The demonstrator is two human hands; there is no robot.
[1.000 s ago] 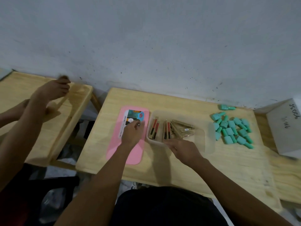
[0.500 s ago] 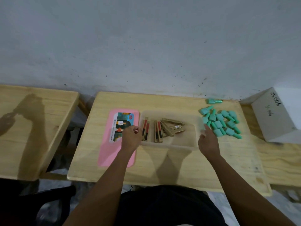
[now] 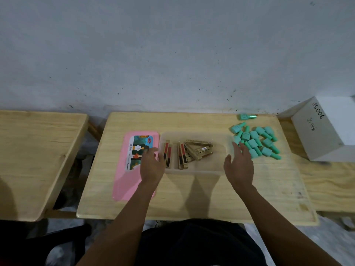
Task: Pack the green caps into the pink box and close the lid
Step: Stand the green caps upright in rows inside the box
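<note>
- Many mint-green plastic caps (image 3: 255, 143) lie heaped on the pale wooden desk (image 3: 192, 198), just right of and beyond our right grip (image 3: 239, 162), the nearer one; their long axes point every way.
- Right grip: fingers spread, empty, beside the translucent plastic box's (image 3: 207, 167) right wall.
- Left grip (image 3: 152, 164): relaxed, seemingly empty, at its left wall, over the flat pink lid (image 3: 123, 179).

Green caps (image 3: 255, 143) lay in a loose pile on the bench (image 3: 192, 198), just right of the box, none packed. One stray cap (image 3: 247, 116) lay apart, farther back. The translucent box (image 3: 194, 172) stood open. Its pink lid (image 3: 123, 181) lay flat just beside its left side.
</note>
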